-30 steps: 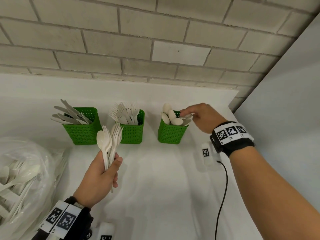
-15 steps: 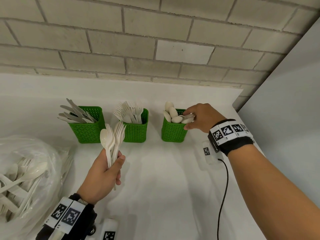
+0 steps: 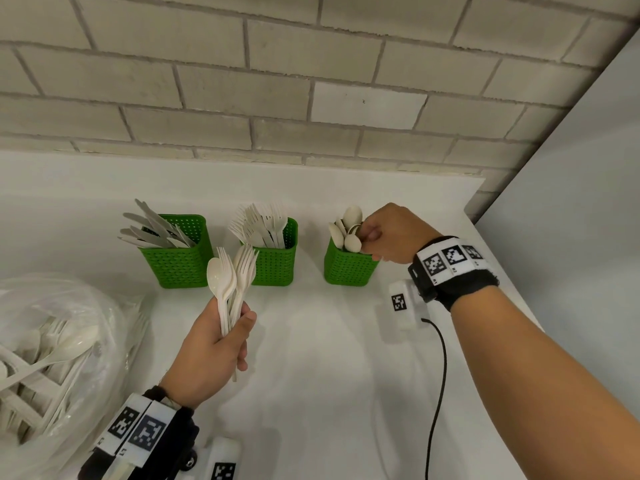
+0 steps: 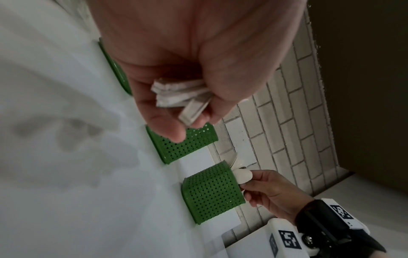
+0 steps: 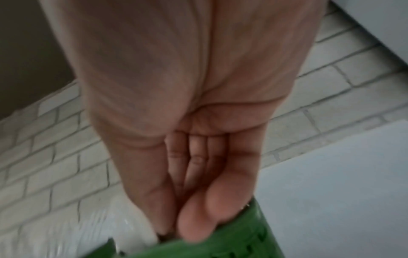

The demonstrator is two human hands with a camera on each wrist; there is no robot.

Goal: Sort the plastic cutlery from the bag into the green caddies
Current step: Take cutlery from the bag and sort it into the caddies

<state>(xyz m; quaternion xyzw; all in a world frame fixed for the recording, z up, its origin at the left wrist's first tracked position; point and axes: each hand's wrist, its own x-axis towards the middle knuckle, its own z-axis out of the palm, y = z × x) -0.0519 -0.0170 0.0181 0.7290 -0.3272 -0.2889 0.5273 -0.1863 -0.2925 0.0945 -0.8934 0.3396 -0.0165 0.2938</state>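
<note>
The right wrist view is showing mostly palm, blurred, so whether the right hand is pinching a spoon or only touching the spoons is hard to tell; its fingers are lying close together, reaching down at the rim of the right caddy, thumb tip against the green edge. In the left wrist view its fingertips are sitting against a pale spoon bowl at that caddy's mouth.

The bag is being cut off by the left edge; its clear, crinkled plastic is blurring the white cutlery inside.

The left hand is gripping a bundle of cutlery upright by the handles, fingers and thumb curling round them: one smooth oval spoon in front, several forks fanning behind. Their flat, square-cut handle ends are poking out below the fist.

Three green caddies are standing in a row on the white counter, their walls perforated like woven mesh. The left caddy is holding knives leaning left, the middle caddy forks, the right one spoons
</note>
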